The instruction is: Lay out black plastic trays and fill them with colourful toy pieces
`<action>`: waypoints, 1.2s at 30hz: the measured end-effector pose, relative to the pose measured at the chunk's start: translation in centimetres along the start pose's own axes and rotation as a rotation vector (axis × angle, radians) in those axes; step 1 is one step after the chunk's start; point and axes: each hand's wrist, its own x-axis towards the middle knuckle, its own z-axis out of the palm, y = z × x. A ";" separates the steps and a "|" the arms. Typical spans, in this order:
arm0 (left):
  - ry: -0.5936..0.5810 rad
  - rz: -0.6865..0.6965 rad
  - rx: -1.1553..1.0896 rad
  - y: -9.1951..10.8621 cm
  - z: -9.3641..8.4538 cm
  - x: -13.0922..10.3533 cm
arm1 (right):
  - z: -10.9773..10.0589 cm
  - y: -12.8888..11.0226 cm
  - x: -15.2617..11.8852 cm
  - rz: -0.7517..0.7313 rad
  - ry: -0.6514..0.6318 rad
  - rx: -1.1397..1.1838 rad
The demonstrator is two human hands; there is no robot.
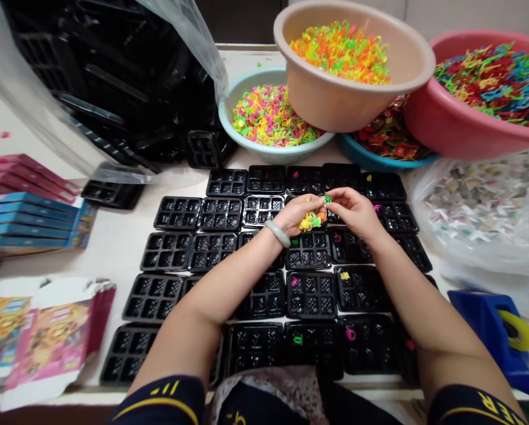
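Cupped over the middle of the black trays, my left hand (296, 213) holds a small heap of yellow, green and orange plastic rings (311, 221). A pale bangle circles that wrist. My right hand (357, 211) is beside it, thumb and forefinger pinching a small green plastic ring (328, 200) close to the left fingertips. Beneath both hands, black plastic trays (308, 250) with several compartments each stand in rows. Single small pieces lie in some trays, such as a yellow one (344, 275), a pink one (350, 334) and a green one (298, 340).
Behind the trays stand a light blue bowl (275, 154), a peach basin (335, 109) and a red basin (472, 127), full of small plastic pieces. Boxes (29, 221) are stacked left. A bag of packets (489, 200) and a blue tape dispenser (480, 313) are right.
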 end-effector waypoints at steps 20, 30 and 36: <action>0.049 0.004 -0.006 -1.0 1.1 -0.1 | -0.5 0.8 -1.9 -0.530 0.165 -0.495; 0.112 -0.030 -0.035 -0.9 1.0 -0.2 | 0.1 1.4 -2.7 -0.415 0.255 -0.413; 0.127 0.011 -0.017 -1.0 1.1 -0.4 | 0.4 1.4 -3.0 -0.255 0.204 -0.220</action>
